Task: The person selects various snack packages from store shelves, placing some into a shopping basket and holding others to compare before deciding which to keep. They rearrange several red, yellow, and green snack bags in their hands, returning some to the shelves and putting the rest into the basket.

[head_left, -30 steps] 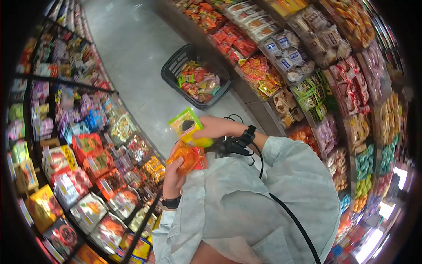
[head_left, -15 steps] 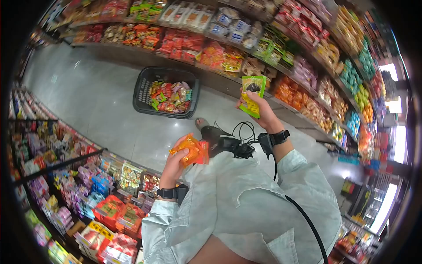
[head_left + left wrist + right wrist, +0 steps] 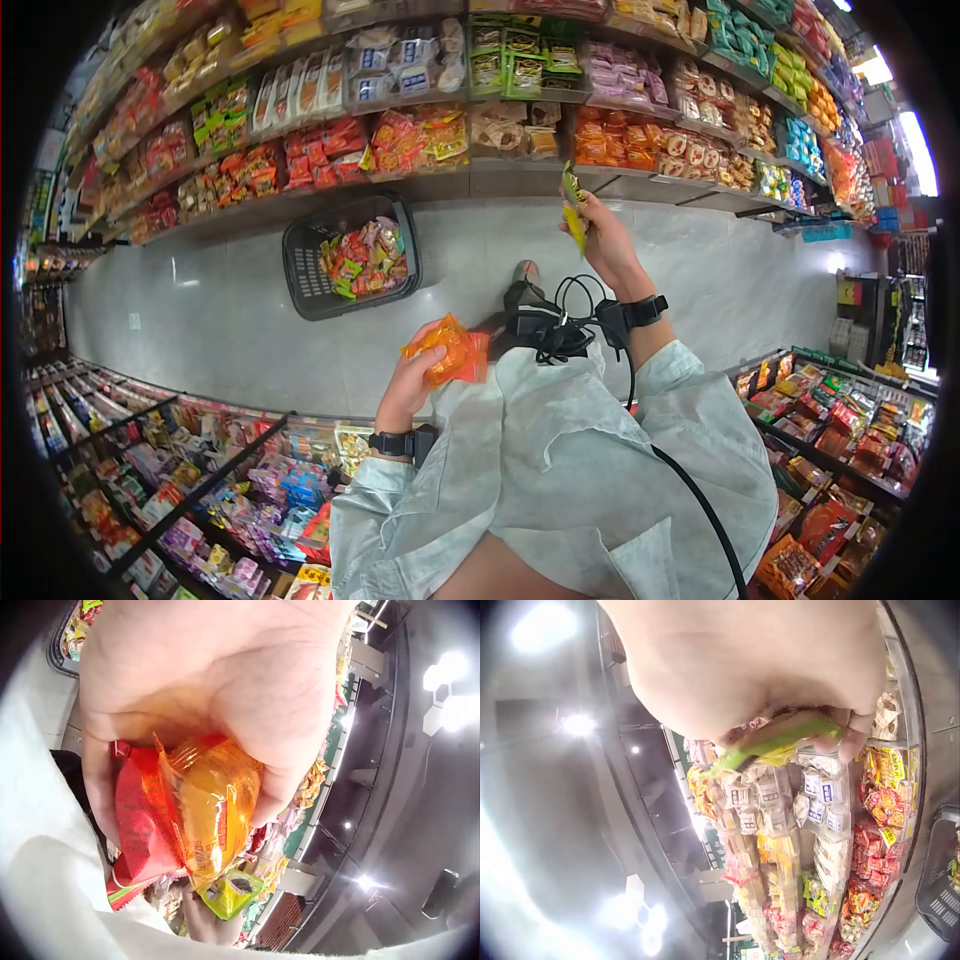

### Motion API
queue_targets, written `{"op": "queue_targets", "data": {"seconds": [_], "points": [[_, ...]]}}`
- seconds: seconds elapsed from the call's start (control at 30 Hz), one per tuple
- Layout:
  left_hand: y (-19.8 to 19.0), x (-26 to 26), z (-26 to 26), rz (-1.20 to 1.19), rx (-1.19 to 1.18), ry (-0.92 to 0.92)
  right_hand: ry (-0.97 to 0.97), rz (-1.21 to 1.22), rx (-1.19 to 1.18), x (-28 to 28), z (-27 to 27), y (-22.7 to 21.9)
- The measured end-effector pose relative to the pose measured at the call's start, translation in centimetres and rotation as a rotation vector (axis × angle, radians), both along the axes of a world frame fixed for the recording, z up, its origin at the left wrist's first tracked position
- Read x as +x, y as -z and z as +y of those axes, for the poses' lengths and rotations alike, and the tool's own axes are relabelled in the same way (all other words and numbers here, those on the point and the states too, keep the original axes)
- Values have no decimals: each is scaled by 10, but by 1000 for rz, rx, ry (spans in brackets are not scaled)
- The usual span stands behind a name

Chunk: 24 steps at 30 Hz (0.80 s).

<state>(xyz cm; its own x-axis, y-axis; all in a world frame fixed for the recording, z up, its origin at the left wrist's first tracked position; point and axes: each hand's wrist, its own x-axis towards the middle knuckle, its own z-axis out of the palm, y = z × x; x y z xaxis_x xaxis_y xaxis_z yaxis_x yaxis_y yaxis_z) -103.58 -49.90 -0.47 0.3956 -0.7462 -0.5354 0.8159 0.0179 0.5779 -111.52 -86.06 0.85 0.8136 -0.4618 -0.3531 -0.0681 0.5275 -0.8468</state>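
My left hand (image 3: 405, 385) grips a shiny orange snack packet (image 3: 448, 350) at waist height. Pressed against it in the same grip is a red packet (image 3: 142, 817), clearest in the left wrist view. Farther to the right and forward, my right hand (image 3: 612, 245) pinches a flat green and yellow snack packet (image 3: 573, 205), turned nearly edge-on in the head view. The left wrist view shows this packet's front (image 3: 232, 892), with a dark picture on it. Part of its surface is covered by the fingers in the right wrist view.
A dark shopping basket (image 3: 412, 240) with several mixed snack packets stands on the grey floor (image 3: 230, 340), forward left. Ahead, tiered shelf bins (image 3: 425, 180) hold bagged snacks. More displays (image 3: 250, 470) line the near side. A black cable (image 3: 690, 510) runs down my shirt.
The view has swung round to face the tiered shelves. My right hand has moved away from the left, out to the right, with the green packet now turned edge-on. The left hand keeps its packets.
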Motion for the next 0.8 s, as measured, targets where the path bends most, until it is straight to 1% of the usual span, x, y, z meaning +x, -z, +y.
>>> {"op": "queue_targets", "data": {"seconds": [0.03,0.13,0.23,0.37,0.43,0.53,0.67,0.77,0.8], "points": [[-1,1,-13,4,14,4,23,-3,-21,0,-12,3],[-4,1,-60,-85,63,16,56,13,8,-3,-54,8],[-9,0,-106,-70,83,-4,57,-23,46,-5,-97,12],[-11,-4,-157,-78,92,-35,5,31,-50,-6,-145,23],[-12,-3,-177,-54,88,-29,-15,78,-122,-7,-161,21],[-8,0,-198,-28,100,-26,-23,179,-112,-10,-185,37],[-6,15,-224,62,76,-30,78,190,-47,-7,-207,61],[-4,37,-249,66,59,3,122,168,-47,3,-220,61],[-3,46,-259,59,58,21,125,167,-59,7,-225,55]]}}
